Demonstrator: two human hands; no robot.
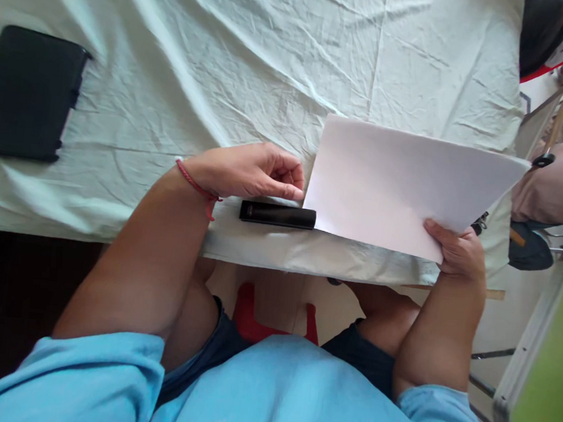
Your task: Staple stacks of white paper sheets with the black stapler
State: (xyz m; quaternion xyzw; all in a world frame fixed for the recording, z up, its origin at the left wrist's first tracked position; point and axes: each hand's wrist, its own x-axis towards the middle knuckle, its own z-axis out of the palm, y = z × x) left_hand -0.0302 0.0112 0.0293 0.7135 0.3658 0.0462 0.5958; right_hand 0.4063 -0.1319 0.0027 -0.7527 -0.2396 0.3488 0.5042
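paper (380, 181): right of stapler (278, 215), corner at the stapler's right end | right hand (461, 251): well right of stapler, grasping paper's near right corner | left hand (255, 171): just beyond stapler, half-curled beside paper, cannot tell if pinching it | black case (27, 93): far left of stapler

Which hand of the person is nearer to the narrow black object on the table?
Left. The left hand is just beyond the narrow black object; the right hand is farther away, to the right, holding the white paper at its near right corner.
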